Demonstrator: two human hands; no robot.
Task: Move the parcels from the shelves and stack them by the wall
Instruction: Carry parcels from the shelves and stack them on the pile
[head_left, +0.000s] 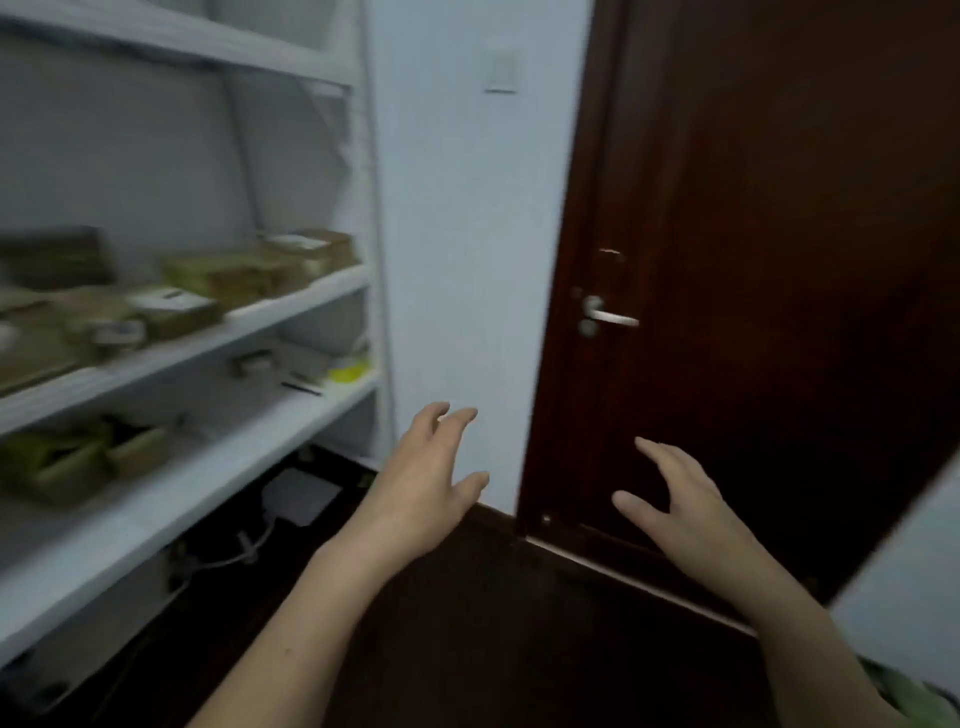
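White metal shelves (291, 306) fill the left of the blurred head view. Several brown cardboard parcels (234, 275) lie on the middle shelf, and more parcels (78, 457) sit on the shelf below. My left hand (426, 483) is stretched out in front of the pale wall (467, 260), fingers spread, holding nothing. My right hand (680, 504) hovers in front of the dark door, fingers also spread and empty. Both hands are to the right of the shelves and touch no parcel.
A dark wooden door (753, 260) with a silver handle (608, 316) stands on the right. A light switch (501, 70) is on the wall. Under the shelves lie a white box (301, 496) and cables (228, 556) on the dark floor. A yellow item (348, 371) rests on a lower shelf.
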